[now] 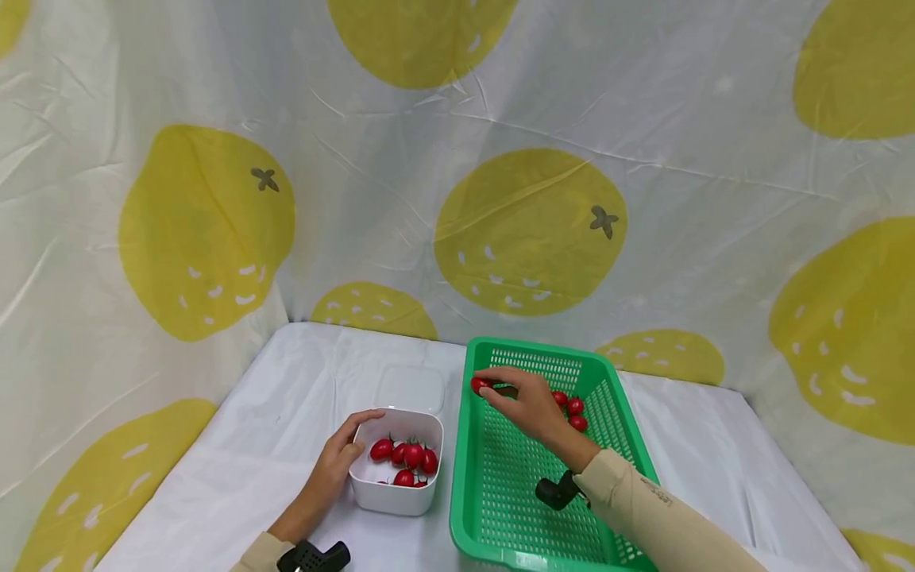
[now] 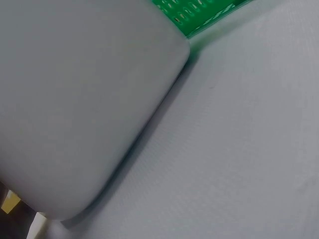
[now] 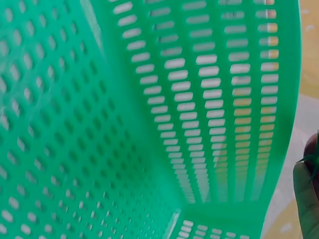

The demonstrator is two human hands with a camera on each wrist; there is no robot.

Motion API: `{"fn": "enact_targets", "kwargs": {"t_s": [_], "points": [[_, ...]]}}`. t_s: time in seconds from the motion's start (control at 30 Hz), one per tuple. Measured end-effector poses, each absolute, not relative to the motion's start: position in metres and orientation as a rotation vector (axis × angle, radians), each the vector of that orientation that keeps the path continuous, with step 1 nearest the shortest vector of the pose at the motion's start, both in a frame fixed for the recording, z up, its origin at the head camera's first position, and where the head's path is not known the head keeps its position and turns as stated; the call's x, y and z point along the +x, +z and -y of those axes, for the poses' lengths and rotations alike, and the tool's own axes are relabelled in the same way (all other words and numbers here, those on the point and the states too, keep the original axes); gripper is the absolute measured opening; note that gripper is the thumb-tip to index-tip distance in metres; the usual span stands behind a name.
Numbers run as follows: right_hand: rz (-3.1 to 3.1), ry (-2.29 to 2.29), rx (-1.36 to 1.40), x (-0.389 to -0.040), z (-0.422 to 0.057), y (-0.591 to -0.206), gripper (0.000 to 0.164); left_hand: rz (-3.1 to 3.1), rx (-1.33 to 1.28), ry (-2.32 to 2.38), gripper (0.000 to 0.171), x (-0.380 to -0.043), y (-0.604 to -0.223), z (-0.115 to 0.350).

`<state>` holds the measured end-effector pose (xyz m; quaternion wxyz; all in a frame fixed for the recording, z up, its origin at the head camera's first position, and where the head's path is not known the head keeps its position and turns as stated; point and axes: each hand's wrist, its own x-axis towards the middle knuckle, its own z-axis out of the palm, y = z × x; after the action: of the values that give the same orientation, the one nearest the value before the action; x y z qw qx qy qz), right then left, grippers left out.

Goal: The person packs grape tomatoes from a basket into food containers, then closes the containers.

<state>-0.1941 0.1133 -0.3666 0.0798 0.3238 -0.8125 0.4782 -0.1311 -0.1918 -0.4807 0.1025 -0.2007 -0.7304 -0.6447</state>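
Note:
My left hand [image 1: 330,467] grips the left side of a square white container [image 1: 395,499], its fingers at the rim. Inside lie several red cherry tomatoes [image 1: 413,456] with green stems. Between thumb and fingertips my right hand [image 1: 525,403] pinches one cherry tomato [image 1: 478,385], over the left rim of a green perforated basket [image 1: 468,477]. More tomatoes [image 1: 576,407] lie in the basket, partly hidden behind that hand. The left wrist view shows the container's wall [image 2: 94,99] close up. Fingers [image 3: 304,194] and a green tomato stem [image 3: 314,158] show at the right wrist view's edge.
A clear lid [image 1: 411,388] lies flat behind the white container. White cloth [image 1: 286,413] covers the table. Curtains with yellow fruit prints [image 1: 530,230] hang behind and at both sides. The basket stands just right of the container.

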Motion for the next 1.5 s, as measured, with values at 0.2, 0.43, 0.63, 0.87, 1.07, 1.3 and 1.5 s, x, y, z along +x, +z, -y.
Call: {"fn": "enact_targets", "kwargs": {"t_s": [0.2, 0.43, 0.63, 0.87, 1.07, 1.3, 1.5], "points": [[2.410, 1.506, 1.047, -0.181, -0.099, -0.355, 0.024, 2.138, -0.630, -1.885, 0.049, -0.131, -0.482, 0.192], [2.421, 1.535, 1.082, -0.182, -0.085, -0.359, 0.026, 2.159, -0.631, -1.866, 0.051, -0.134, -0.482, 0.194], [2.454, 1.544, 1.129, -0.193, -0.080, -0.380, 0.026, 2.136, -0.656, -1.882, 0.049, -0.134, -0.482, 0.194], [2.483, 1.570, 1.200, -0.191, -0.072, -0.387, 0.026, 2.145, -0.637, -1.879, 0.050, -0.133, -0.483, 0.193], [2.464, 1.596, 1.281, -0.189, -0.061, -0.386, 0.025, 2.169, -0.610, -1.887, 0.050, -0.132, -0.482, 0.193], [2.459, 1.567, 1.348, -0.189, -0.047, -0.384, 0.026, 2.180, -0.613, -1.885, 0.049, -0.133, -0.481, 0.195], [2.427, 1.510, 1.411, -0.189, -0.037, -0.385, 0.025, 2.164, -0.614, -1.869, 0.052, -0.134, -0.483, 0.194]]}}
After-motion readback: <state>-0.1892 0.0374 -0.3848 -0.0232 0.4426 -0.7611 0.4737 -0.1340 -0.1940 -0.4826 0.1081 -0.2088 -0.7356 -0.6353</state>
